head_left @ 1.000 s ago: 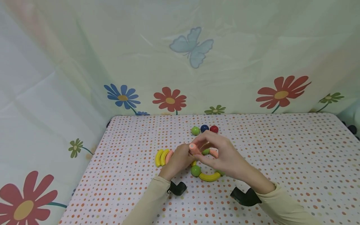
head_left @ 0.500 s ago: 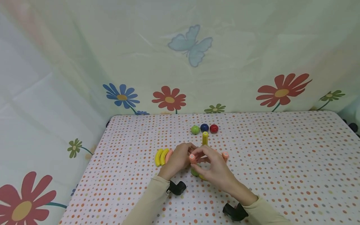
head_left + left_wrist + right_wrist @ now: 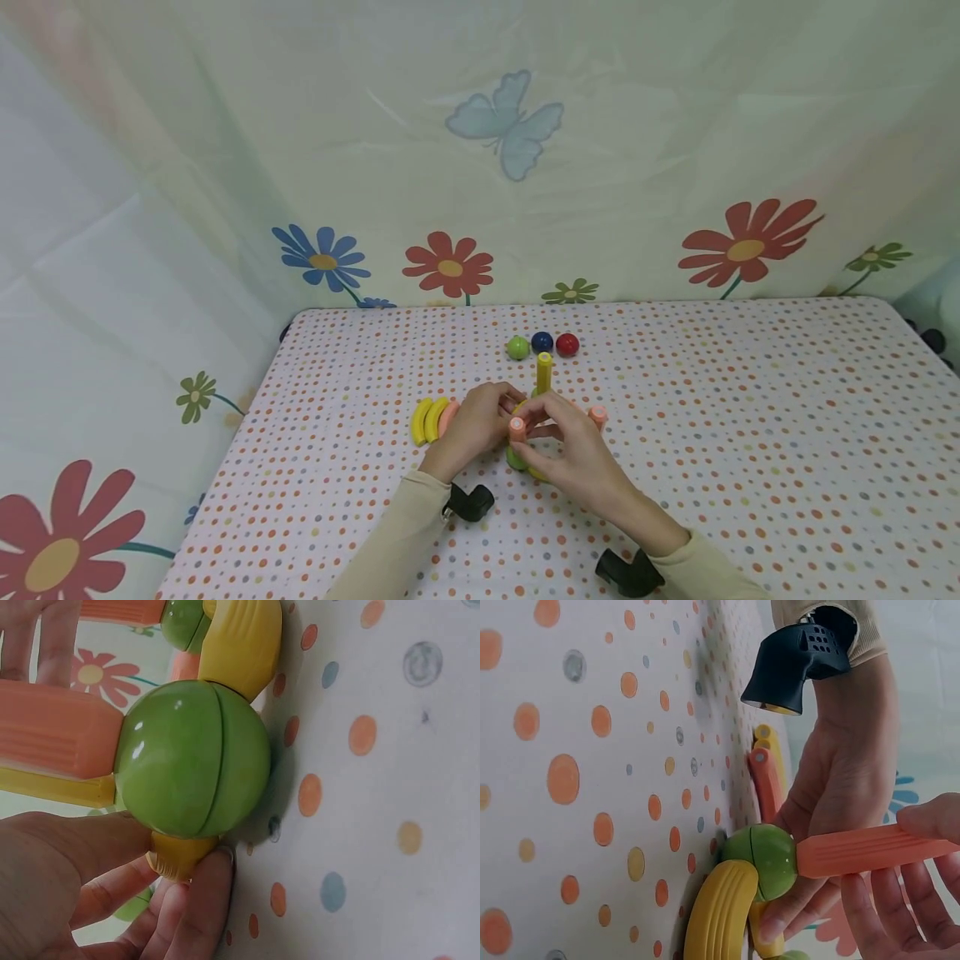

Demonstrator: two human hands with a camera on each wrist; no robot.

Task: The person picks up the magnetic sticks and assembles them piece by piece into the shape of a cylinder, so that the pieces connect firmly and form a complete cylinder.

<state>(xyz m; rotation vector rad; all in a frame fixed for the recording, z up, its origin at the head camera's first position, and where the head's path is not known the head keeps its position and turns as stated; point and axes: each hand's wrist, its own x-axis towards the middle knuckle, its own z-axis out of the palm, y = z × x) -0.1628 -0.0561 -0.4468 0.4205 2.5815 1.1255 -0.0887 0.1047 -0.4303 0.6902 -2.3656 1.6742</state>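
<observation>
Right wrist view: right fingers (image 3: pixel 895 904) pinch the pink stick (image 3: pixel 855 853) atop the green ball (image 3: pixel 774 862); left fingers (image 3: pixel 789 909) apparently pinch the yellow bar (image 3: pixel 766 947) beyond.

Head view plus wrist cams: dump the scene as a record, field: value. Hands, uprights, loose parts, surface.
left_hand: left hand grips a yellow bar beside a green joint ball
right_hand: right hand pinches an orange bar, upright, lower end touching that ball
other_uprights: yellow post beyond the hands; orange post behind the right hand, partly hidden
loose_left: two yellow curved pieces and an orange curved piece, partly hidden by the left hand
far_row: green ball, blue ball, red ball
surface: dotted cloth
</observation>
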